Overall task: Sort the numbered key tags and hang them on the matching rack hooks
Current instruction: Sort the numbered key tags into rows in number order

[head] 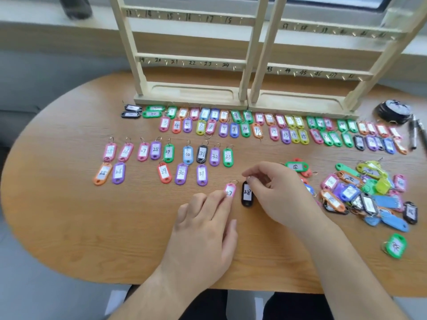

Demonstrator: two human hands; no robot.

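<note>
Two wooden racks [191,61] [312,72] with numbered hooks stand at the back of the table; no tags hang on them. Numbered key tags lie in rows in front: low numbers [233,125] by the rack bases, tags 25 to 33 [168,155] in two rows further forward. An unsorted pile of tags [367,192] lies at the right. My left hand [205,225] lies flat, a fingertip pressing on the pink tag 27 [230,190]. My right hand [275,192] pinches the ring of the black tag 28 [246,194], which rests on the table.
The wooden table [69,215] has a rounded left end. Pens [414,132] and a dark round object [394,110] lie at the far right. A lone green tag [395,245] sits near the front right edge. A window sill runs behind the racks.
</note>
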